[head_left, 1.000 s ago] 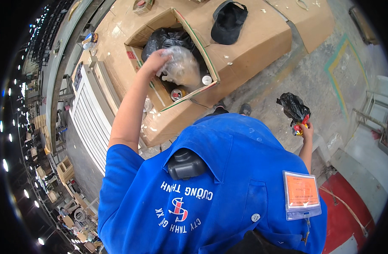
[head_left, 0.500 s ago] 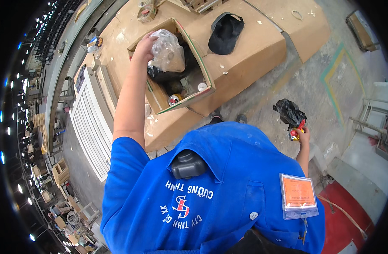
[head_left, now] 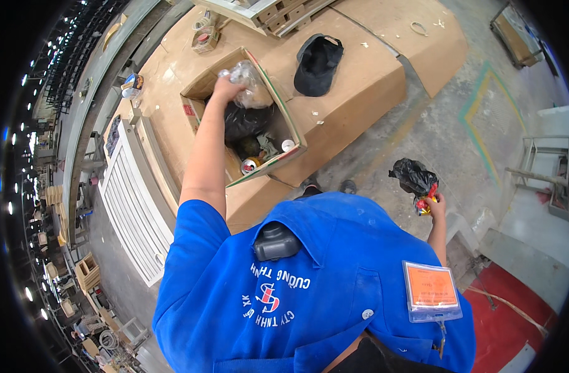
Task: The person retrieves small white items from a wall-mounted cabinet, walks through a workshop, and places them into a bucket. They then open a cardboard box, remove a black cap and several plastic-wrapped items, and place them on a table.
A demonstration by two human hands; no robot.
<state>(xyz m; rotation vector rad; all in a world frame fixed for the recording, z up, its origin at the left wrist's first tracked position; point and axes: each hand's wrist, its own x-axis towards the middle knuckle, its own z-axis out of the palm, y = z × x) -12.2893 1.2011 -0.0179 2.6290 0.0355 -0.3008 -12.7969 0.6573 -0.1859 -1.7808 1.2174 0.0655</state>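
Observation:
My left hand is closed on the bunched top of a clear plastic bag at the far end of an open cardboard box. Inside the box lie a black plastic bag, a drink can and a round white piece. Off to the right, my right hand grips a crumpled black plastic bag together with a shiny red and yellow wrapper. That hand hangs over the floor, well away from the box.
The box stands on a brown-covered table with a black cap beside it. Beyond are a small container and stacked wooden frames. A white slatted panel leans at the left; a metal frame stands at right.
My left hand and the clear bag have shifted relative to the box, showing more of the black bag inside. My right hand keeps its hold. The whole view has shifted slightly.

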